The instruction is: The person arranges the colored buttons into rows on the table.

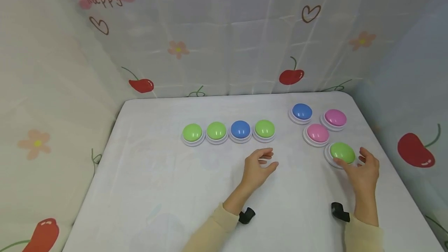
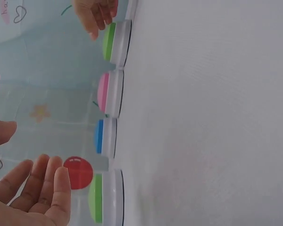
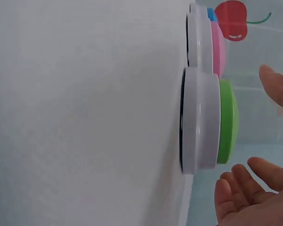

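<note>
A person's two bare hands reach over a white table (image 1: pixel 157 189), seen as we look down from the head camera. At right, we see the right hand (image 1: pixel 364 172) about a green button (image 1: pixel 342 151) on a white base, the thumb at the dome's near left side and the fingers to its right. Thumb and fingers stand wide apart, and the right wrist view shows us a gap between them and the dome.

That button is the nearest of a right-hand group of four. We find the nearer pink button (image 1: pixel 317 133) just beyond it to the left, the farther pink button (image 1: pixel 335 118) beyond that to the right, and the right-hand blue button (image 1: pixel 302 111) at the group's far left.

Near the centre, the left hand (image 1: pixel 257 168) is raised above the table and holds nothing, its fingers loosely bent and the thumb apart from them. On its far side we count a close row, left to right: the first green button (image 1: pixel 192 132), the second green button (image 1: pixel 216 130), the middle blue button (image 1: pixel 240 129) and the end green button (image 1: pixel 265 128), nearest that hand. Beyond the table's far edge, we see a curtain (image 1: pixel 224 61) printed with cherries, flowers and hearts.
</note>
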### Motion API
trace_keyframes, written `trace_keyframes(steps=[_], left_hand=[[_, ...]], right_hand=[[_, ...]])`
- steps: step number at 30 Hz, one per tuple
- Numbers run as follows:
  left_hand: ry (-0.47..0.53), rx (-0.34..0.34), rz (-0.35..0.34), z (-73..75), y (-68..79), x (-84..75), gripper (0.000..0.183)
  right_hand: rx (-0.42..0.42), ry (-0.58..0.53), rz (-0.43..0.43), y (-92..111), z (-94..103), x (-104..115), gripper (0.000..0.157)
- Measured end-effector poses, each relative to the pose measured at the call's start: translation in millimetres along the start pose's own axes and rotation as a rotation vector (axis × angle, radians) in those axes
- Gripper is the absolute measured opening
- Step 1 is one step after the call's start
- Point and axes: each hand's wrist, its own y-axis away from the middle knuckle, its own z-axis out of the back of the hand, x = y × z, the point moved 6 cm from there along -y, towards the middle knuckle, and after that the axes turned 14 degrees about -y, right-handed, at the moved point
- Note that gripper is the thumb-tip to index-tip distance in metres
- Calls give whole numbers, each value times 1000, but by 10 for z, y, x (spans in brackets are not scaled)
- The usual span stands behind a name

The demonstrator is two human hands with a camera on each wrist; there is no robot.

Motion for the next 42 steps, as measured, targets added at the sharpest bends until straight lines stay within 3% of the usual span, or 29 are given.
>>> trace_keyframes(steps=[5, 9, 19, 24, 32, 42], left_hand=[[39, -7, 2, -48, 11, 31, 37], [57, -5, 10, -109, 14, 66, 36], [52, 5, 21, -185, 17, 124, 37], [57, 6, 16, -194, 36, 121, 36], [4, -18, -8, -143, 42, 146, 36], [-125, -15, -91, -29, 22, 180, 42]], right_hand=[[129, 25, -21, -107, -38, -118, 93], [170, 56, -5, -166, -53, -182, 93], [162, 113, 29, -233, -60, -260, 86], [163, 116, 4, -200, -50, -296, 88], [200, 128, -3, 46, -125, -233, 92], [369, 99, 119, 511, -617, 145, 95]])
